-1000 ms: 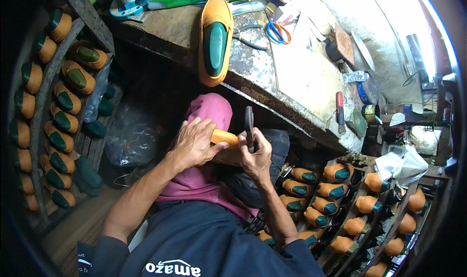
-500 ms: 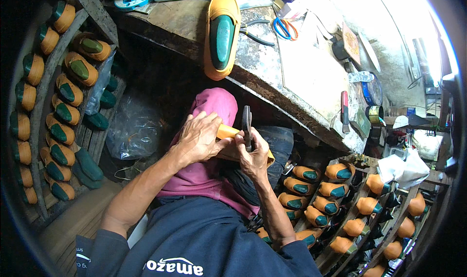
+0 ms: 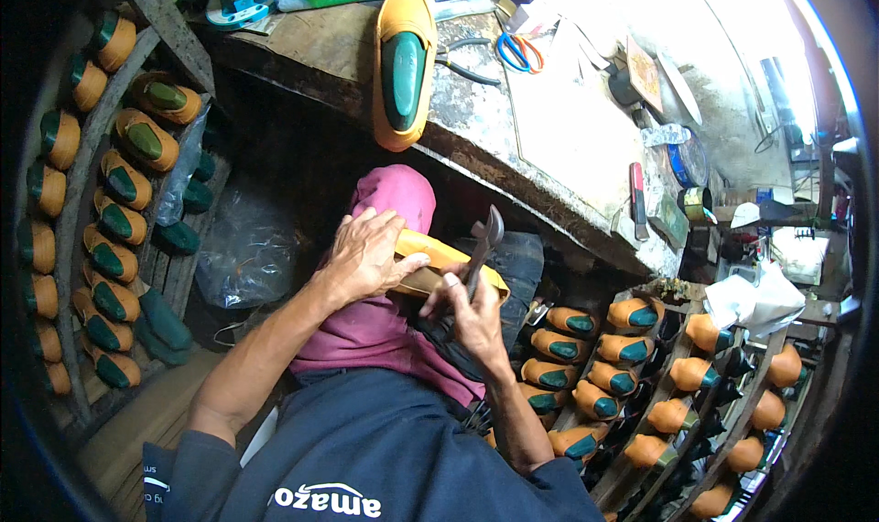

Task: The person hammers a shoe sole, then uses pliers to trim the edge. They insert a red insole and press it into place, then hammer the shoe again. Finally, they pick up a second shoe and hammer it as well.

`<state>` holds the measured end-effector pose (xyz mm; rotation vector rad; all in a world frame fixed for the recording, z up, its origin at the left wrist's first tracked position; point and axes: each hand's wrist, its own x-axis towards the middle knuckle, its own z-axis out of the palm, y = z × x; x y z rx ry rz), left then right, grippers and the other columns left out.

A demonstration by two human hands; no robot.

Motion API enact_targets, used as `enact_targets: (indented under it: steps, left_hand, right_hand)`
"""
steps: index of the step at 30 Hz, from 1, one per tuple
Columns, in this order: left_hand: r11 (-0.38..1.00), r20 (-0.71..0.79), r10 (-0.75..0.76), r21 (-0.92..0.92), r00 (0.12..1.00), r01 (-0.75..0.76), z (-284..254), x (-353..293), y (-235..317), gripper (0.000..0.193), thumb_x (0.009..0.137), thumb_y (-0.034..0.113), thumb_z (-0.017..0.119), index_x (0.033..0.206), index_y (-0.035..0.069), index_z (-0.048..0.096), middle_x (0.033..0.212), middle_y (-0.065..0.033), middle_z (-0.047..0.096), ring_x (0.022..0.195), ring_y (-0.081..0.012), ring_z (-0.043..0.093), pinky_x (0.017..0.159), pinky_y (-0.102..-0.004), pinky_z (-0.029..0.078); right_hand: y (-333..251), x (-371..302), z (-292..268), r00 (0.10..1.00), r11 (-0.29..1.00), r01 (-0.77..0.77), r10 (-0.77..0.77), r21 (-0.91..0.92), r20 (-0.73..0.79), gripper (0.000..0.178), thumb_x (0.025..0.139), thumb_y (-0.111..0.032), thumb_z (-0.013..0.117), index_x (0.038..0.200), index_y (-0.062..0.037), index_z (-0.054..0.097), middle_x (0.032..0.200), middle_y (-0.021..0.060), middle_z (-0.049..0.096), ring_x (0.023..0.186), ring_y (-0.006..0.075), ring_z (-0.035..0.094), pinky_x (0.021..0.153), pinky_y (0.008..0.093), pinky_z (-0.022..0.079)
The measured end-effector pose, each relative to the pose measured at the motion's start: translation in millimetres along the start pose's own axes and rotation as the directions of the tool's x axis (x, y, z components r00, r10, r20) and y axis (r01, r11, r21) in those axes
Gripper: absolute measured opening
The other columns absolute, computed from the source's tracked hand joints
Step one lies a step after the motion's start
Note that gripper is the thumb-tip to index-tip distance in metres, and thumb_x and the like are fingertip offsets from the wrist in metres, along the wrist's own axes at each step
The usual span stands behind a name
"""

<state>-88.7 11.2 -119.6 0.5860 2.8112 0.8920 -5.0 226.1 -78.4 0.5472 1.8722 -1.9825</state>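
Note:
Across my lap lies a yellow-orange shoe (image 3: 442, 250), turned on its side with its brown underside partly showing. My left hand (image 3: 366, 255) grips its left end against my knee, the thumb lying along the shoe and the fingers over a pink cloth (image 3: 394, 195). My right hand (image 3: 472, 313), at the shoe's right part, is closed round dark metal pincers (image 3: 485, 240) with a curved head that points up. Its fingers partly cover the shoe and the tool's handles. On the bench edge ahead stands another yellow-orange shoe (image 3: 392, 130) with a green last (image 3: 404, 81) in it.
A worn workbench (image 3: 320, 64) runs across the front, with pliers (image 3: 469, 64), scissors (image 3: 520, 53) and a red-and-black cutter (image 3: 638, 200). Racks of lasted shoes stand at left (image 3: 119, 220) and right (image 3: 632, 343). A clear plastic bag (image 3: 245, 256) lies at left.
My right hand has shifted slightly nearer my body, and the pincers have tilted, their head now leaning right. More of the shoe's underside shows. My left hand keeps its place on the shoe.

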Motion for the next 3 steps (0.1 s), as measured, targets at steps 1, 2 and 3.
enact_targets:
  steps: [1,2,3]
  left_hand:
    - [1.0,-0.003,-0.002,-0.009,1.0,0.002,1,0,-1,0.06,0.093,0.057,0.087,0.115,0.002,0.075,0.118,-0.0167,0.075,0.116,-0.0372,0.071,0.099,-0.0537,0.055]
    - [1.0,-0.006,-0.001,-0.017,1.0,0.001,2,2,-2,0.06,0.093,0.057,0.087,0.114,0.002,0.075,0.117,-0.0172,0.075,0.115,-0.0372,0.071,0.099,-0.0538,0.055]
    - [1.0,0.004,0.008,-0.015,1.0,-0.008,4,2,-1,0.06,0.093,0.057,0.087,0.114,0.002,0.075,0.117,-0.0172,0.075,0.115,-0.0372,0.071,0.099,-0.0538,0.055]
  right_hand:
    - [4,-7,4,0.995,0.96,0.096,-0.097,-0.264,0.011,0.025,0.122,-0.022,0.055,0.133,0.0006,0.057,0.087,0.012,0.076,0.071,0.0177,0.074,0.066,0.0333,0.06]
    - [6,-21,6,0.998,0.954,0.062,-0.061,-0.293,0.012,0.026,0.122,-0.023,0.056,0.133,0.0008,0.058,0.082,0.0104,0.075,0.073,0.0169,0.074,0.067,0.0335,0.061]
    - [8,-27,8,0.992,0.924,0.123,-0.112,-0.362,0.052,0.032,0.122,-0.022,0.057,0.143,0.0008,0.054,0.084,0.0127,0.076,0.072,0.0178,0.074,0.069,0.0327,0.061]
